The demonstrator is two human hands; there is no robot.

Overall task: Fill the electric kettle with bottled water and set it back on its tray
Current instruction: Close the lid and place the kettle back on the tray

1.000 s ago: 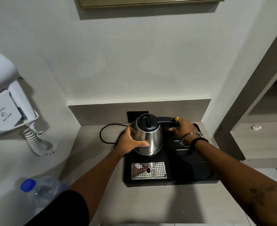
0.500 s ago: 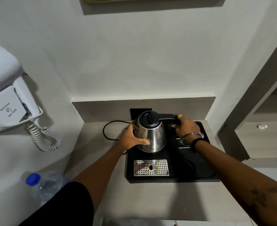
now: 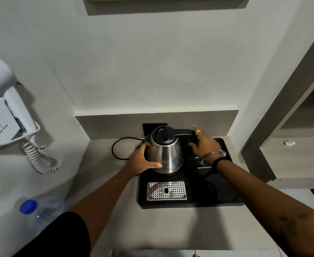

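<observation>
While the stainless steel electric kettle sits upright on the back left part of the black tray, both hands are on it. The left hand is cupped against the kettle's left side, thumb laid across the front of the steel body, fingers wrapped out of view behind. The right hand is at the black handle on the kettle's right; the thumb tucks under the handle, but fingers look loosely spread over it, index partly raised, so a firm clamp cannot be confirmed. A yellow ring shows on that hand, with a metal bangle and a black band at the wrist. The kettle's black lid is closed, and the spout points left.

The tray lies on a grey counter, with a perforated metal drip grate at its front left and round recesses to the right. A black power cord loops on the counter left of the tray, below a dark wall socket plate.

A clear water bottle with a blue cap sits at lower left, well apart from the tray, cap on. A white wall-mounted hair dryer with a coiled cord hangs on the left wall.
</observation>
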